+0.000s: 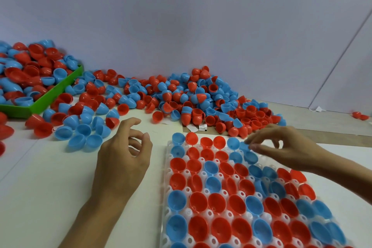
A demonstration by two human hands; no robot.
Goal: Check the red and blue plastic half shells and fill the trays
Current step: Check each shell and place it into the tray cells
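A clear plastic tray (168, 179) lies at the lower right, its cups filled with red and blue half shells, open side up. My right hand (285, 147) hovers over the tray's far right corner, its fingertips touching a blue half shell (244, 145) in the top row. My left hand (124, 153) hangs just left of the tray with fingers loosely curled and holds nothing. A loose pile of red and blue shells (181, 96) spreads across the table behind the tray.
A green bin (58, 90) heaped with more shells stands at the far left. A grey wall rises right behind the pile. A small white label (203, 127) lies by the tray's far edge. Two red shells (360, 116) sit apart at the far right.
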